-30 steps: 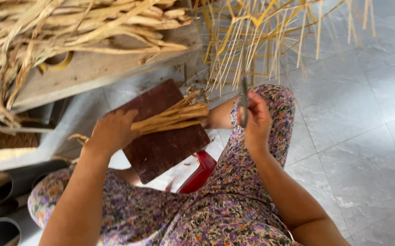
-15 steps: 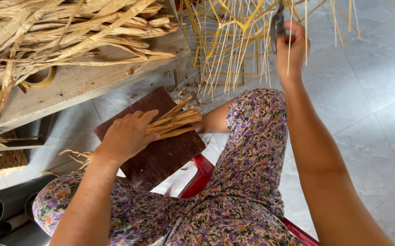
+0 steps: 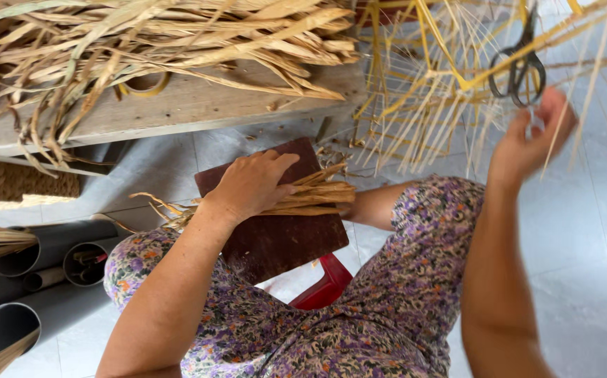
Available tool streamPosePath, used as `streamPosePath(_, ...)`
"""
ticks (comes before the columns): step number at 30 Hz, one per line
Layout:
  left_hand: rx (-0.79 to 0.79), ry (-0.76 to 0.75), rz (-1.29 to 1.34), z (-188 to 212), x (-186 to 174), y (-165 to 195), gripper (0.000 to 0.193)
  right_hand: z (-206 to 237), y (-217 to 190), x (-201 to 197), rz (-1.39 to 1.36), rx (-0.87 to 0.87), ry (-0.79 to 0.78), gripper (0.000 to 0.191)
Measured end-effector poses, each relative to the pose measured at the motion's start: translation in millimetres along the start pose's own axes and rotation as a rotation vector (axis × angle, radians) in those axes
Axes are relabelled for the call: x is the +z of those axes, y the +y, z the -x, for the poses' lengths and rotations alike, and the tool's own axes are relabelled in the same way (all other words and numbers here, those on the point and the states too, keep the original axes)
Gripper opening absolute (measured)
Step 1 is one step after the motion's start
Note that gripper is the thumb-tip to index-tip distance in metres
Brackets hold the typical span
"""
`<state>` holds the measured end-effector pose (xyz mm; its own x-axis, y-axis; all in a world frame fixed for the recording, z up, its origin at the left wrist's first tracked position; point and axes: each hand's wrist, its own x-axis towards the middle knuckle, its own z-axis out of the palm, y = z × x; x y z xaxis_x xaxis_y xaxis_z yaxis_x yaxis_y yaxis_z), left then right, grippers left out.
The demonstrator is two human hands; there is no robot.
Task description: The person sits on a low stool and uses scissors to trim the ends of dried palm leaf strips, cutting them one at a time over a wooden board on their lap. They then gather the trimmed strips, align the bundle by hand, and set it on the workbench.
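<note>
Lowered right hand [image 3: 527, 140] beneath scissors [image 3: 520, 63] (blades pointing up, upright)
</note>
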<state>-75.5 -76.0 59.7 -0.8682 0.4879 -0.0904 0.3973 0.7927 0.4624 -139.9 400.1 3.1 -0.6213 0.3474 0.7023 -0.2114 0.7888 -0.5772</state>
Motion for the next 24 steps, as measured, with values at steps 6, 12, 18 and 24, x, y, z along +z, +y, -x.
streamPosePath(6, -0.054, 0.176, 0.206, -22.2, -22.6, -16.0, 0.048, 79.2, -144.3, 26.3, -0.376, 0.006, -0.216, 0.022)
streamPosePath(12, -0.134, 0.201, 0.159, -34.8, -27.7, -29.4, 0.048, 21.1, -245.5, 158.2, -0.142, -0.478, -0.704, 0.118)
streamPosePath(18, -0.163, 0.153, 0.103, -35.0, -21.4, -34.9, 0.053, -5.7, -307.6, 283.3, 0.299, -0.648, -1.076, 0.152)
streamPosePath(24, -0.167, 0.122, 0.139, -38.7, -24.3, -47.0, 0.055, -10.6, -326.1, 346.4, 0.382, -0.714, -1.204, 0.147)
